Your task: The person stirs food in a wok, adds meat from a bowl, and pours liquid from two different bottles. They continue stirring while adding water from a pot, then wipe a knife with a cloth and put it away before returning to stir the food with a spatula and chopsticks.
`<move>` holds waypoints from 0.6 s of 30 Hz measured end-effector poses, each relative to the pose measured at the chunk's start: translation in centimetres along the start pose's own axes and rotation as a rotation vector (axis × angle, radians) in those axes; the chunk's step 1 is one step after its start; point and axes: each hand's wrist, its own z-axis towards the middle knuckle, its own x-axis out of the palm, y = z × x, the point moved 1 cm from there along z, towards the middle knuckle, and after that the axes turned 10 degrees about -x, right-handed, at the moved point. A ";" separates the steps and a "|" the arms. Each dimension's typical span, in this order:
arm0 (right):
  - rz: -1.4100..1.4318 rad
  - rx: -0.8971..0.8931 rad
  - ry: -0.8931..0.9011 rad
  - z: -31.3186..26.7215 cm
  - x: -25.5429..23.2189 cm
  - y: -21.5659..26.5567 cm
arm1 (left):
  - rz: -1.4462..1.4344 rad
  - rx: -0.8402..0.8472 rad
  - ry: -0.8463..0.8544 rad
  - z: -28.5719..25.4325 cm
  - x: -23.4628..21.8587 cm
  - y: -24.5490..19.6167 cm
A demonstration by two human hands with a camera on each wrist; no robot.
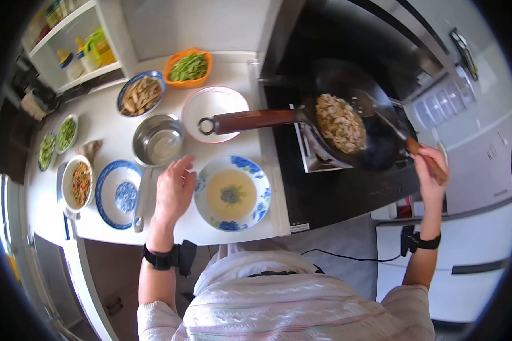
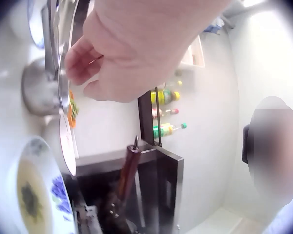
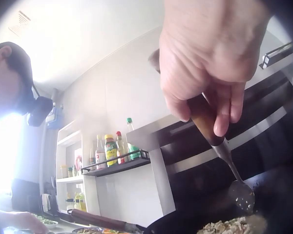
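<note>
My right hand (image 1: 432,165) grips the wooden handle of a metal spatula (image 3: 224,156), whose blade carries small bits of food. Beneath the blade is a dark wok (image 1: 381,136) on the stove, with a heap of cooked, chopped food (image 1: 341,124) in it. The wok's brown wooden handle (image 1: 256,120) points left over the counter. Over the counter, my left hand (image 1: 175,190) hovers near the rim of a steel saucepan (image 1: 145,140), fingers loosely bent and holding nothing. A flowered bowl (image 1: 261,187) of pale yellow liquid sits to the right of that hand.
Behind the saucepan are a white plate (image 1: 216,105), an orange basket (image 1: 202,83) of green vegetables and a bowl of brown strips (image 1: 141,96). A blue-rimmed bowl (image 1: 103,196) and a bowl of mixed chopped food (image 1: 79,184) stand left. Bottles (image 3: 110,150) line a wall rack.
</note>
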 end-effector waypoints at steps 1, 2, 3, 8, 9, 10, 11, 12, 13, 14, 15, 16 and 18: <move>0.001 -0.012 0.006 -0.3 0.3 0.1 | -0.032 -0.019 0.036 1.3 0.7 0.1; 0.004 -0.024 0.009 -0.5 0.6 0.3 | -0.059 -0.036 0.071 2.4 1.3 0.4; 0.001 -0.055 0.001 -0.5 0.9 0.7 | -0.055 -0.017 0.070 3.4 1.8 0.9; 0.160 0.106 -0.185 -0.5 0.2 2.1 | -0.033 0.027 0.134 6.4 2.4 0.4; 0.264 0.163 -0.269 -0.2 0.2 2.7 | 0.022 -0.028 0.142 6.7 2.3 -0.1; 0.248 0.172 -0.276 -0.1 0.3 2.8 | 0.077 -0.084 0.149 6.9 2.3 -0.5; 0.337 0.166 -0.305 0.2 0.3 2.8 | 0.110 -0.082 0.159 7.5 3.1 0.7; 0.429 0.158 -0.333 0.5 0.4 2.7 | 0.107 -0.077 0.171 7.8 3.7 1.4; 0.443 0.156 -0.346 0.8 0.6 2.4 | 0.017 -0.041 0.130 8.0 4.1 2.0; 0.436 0.161 -0.351 1.1 0.7 2.4 | -0.073 -0.004 0.088 8.4 4.5 2.7; 0.448 0.155 -0.338 1.5 0.7 2.7 | -0.117 -0.048 0.100 8.7 5.0 3.8; 0.461 0.152 -0.322 1.9 0.5 3.1 | -0.115 -0.050 0.109 8.6 4.9 3.5; 0.481 0.168 -0.269 2.6 0.1 4.0 | -0.223 -0.013 0.124 7.9 4.3 2.6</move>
